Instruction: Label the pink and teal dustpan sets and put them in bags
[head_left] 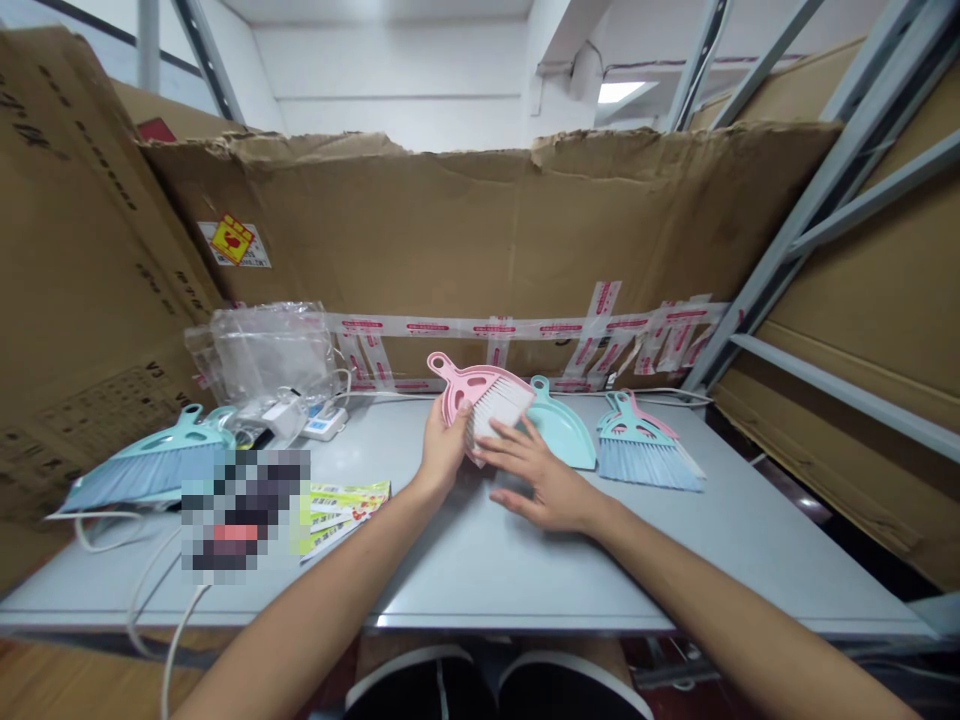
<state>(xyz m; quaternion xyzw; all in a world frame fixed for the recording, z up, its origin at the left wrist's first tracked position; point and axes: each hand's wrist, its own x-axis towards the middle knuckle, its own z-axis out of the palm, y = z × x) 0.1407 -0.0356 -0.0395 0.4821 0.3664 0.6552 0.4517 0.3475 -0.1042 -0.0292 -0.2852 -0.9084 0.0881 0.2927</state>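
Note:
Above the middle of the table, my left hand (444,446) grips a small pink hand brush (501,405) with white bristles, its handle tilted up to the left. A second pink edge shows behind the brush, possibly a dustpan, mostly hidden. My right hand (540,475) has its fingers spread, with fingertips against the white bristles. Just behind my right hand lies a teal dustpan (562,430). Further right are teal and pink hand brushes (645,450), one with blue bristles. At the far left rests a teal brush with its dustpan (157,465).
A clear plastic bag pile (270,350) and a white power strip (325,423) sit at the back left. Yellow-green printed packets (345,510) lie front left beside a blurred-out patch. Cardboard (465,240) walls the back. White cables hang over the front left edge.

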